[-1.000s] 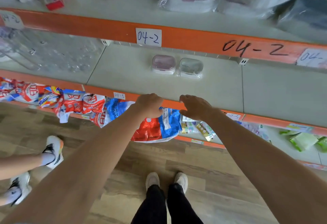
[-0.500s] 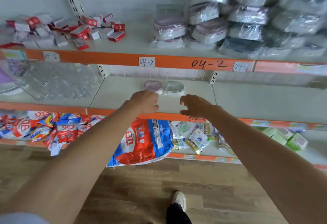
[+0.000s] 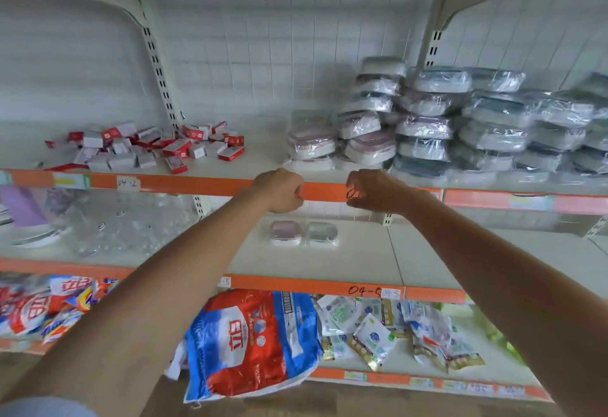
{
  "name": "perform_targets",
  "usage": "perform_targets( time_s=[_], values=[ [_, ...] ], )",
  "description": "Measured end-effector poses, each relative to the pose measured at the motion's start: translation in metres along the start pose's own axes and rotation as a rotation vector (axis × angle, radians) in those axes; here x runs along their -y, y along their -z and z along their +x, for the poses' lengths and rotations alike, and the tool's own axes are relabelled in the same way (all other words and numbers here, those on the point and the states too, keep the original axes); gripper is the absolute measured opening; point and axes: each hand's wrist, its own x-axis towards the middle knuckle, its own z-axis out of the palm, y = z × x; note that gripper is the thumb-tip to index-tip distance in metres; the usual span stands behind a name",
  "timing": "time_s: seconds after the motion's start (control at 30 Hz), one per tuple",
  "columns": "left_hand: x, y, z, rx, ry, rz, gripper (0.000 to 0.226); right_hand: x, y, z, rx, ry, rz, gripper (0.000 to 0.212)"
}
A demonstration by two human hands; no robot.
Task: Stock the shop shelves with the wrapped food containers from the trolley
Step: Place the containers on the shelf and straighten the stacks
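Observation:
Several wrapped food containers (image 3: 427,120) are piled in stacks on the upper shelf (image 3: 204,183), right of centre. One shelf down, a small pink container (image 3: 284,234) and a grey-green one (image 3: 322,234) sit side by side. Both my arms reach forward. My left hand (image 3: 279,190) and my right hand (image 3: 373,191) hover close together in front of the upper shelf's orange edge, just below the pile. Their fingers are curled and nothing shows in either hand. No trolley is in view.
Small red and white boxes (image 3: 148,146) lie scattered on the upper shelf at left. Clear plastic ware (image 3: 125,222) fills the middle shelf's left part. On the bottom shelf lie a red and blue bag (image 3: 253,341) and several sachets (image 3: 378,331).
My view has tilted up from the floor to the shelves. Both hands rose from the middle shelf's front edge to the upper shelf's edge and curled tighter.

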Motion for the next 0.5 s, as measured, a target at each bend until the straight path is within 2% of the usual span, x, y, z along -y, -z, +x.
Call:
perform_targets(
  time_s=[0.23, 0.5],
  values=[
    [-0.006, 0.027, 0.059, -0.066, 0.011, 0.041, 0.025, -0.028, 0.036, 0.031, -0.069, 0.078, -0.008, 0.039],
    [-0.029, 0.036, 0.105, -0.234, -0.067, 0.063, 0.032, -0.067, 0.057, 0.073, -0.164, 0.077, -0.076, 0.045]
  ],
)
